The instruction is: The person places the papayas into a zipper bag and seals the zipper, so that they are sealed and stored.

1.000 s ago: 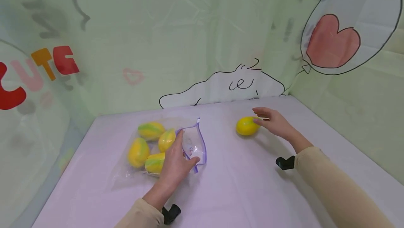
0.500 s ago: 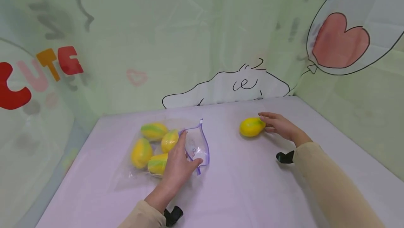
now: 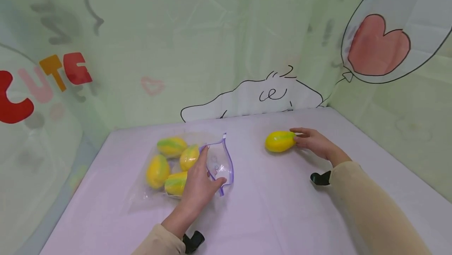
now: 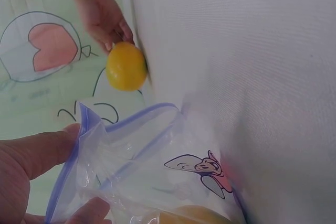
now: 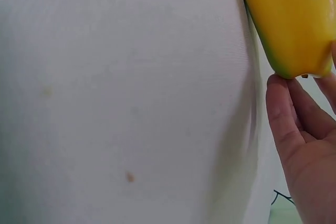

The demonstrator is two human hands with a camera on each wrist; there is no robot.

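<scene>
My left hand (image 3: 199,182) holds the mouth of a clear zip bag (image 3: 220,164) with a purple seal. In the left wrist view, its digits lie on both sides of the purple edge, and the mouth gapes. Several yellow papayas with green streaks, such as this papaya (image 3: 157,171), lie inside the bag. To the right, my right hand (image 3: 314,141) pinches the narrow stem end of a loose papaya (image 3: 279,142) by its fingertips. The right wrist view shows the fingertips (image 5: 278,85) right at that end, with the papaya (image 5: 291,19) pointing away from the palm.
A pale cloth covers the table (image 3: 254,208). Behind it hangs a light green printed curtain (image 3: 212,43), with a heart balloon picture on the right side. Black wrist mounts, such as this mount (image 3: 193,242), stick out at the sleeves.
My right hand has come down from above the loose papaya to its stem end and taken hold there. The papaya has turned to lie more sideways. The left hand and bag keep their place.
</scene>
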